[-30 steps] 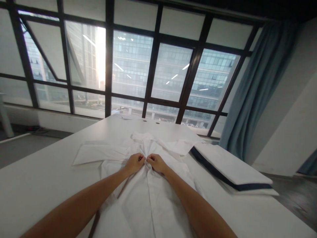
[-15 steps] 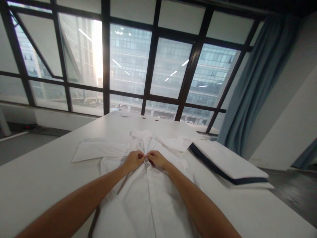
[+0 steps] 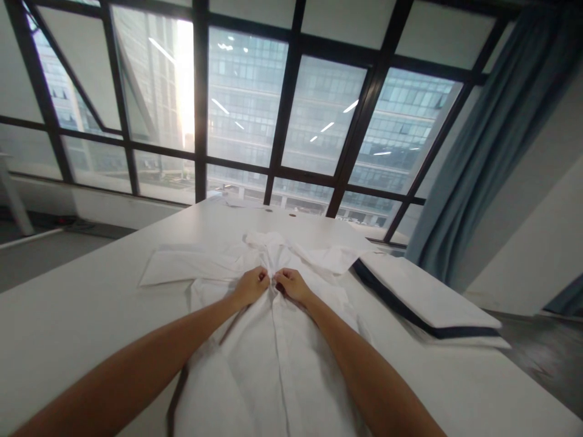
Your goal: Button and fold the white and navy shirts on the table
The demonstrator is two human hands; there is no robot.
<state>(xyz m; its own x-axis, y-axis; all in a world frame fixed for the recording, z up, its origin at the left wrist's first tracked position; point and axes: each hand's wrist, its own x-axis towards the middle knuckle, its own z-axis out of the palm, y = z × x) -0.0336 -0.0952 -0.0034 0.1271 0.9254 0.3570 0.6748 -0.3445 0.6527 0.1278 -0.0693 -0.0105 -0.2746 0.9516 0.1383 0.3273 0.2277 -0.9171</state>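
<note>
**Two hands meet over the middle of a white shirt**

Both arms are right in the thick of it, angling in from the near corners and converging at the centre! The left forearm point(image 3: 150, 358) slants from near left towards the far middle, low over the cloth; the right forearm point(image 3: 355, 358) mirrors it from near right, and together they make a broad upturned V.

At the tip, the left hand point(image 3: 252, 285) is rolled inward, knuckles up, fingers curled, thumb and forefinger pinching the fabric. Just beside it, the right hand point(image 3: 294, 284) matches that shape, its fingers bent and its fingertips pinching the same gathered spot; whether there is a button between them is too small to tell.

And the white shirt point(image 3: 282, 358)? Spread lengthwise on the white table point(image 3: 91, 315), collar point(image 3: 264, 239) at the far end, front seam running down towards the near edge, creases fanning from the pinch. One sleeve point(image 3: 186, 265) stretches out left, the other point(image 3: 334, 260) right, close to a folded stack point(image 3: 428, 291) with a dark blue layer point(image 3: 387, 299) showing along its side. A thin brown strip point(image 3: 177, 394) peeks out by the shirt's near left side.

Far beyond, tall windows point(image 3: 246, 97); far right, a blue curtain point(image 3: 469, 158).
</note>
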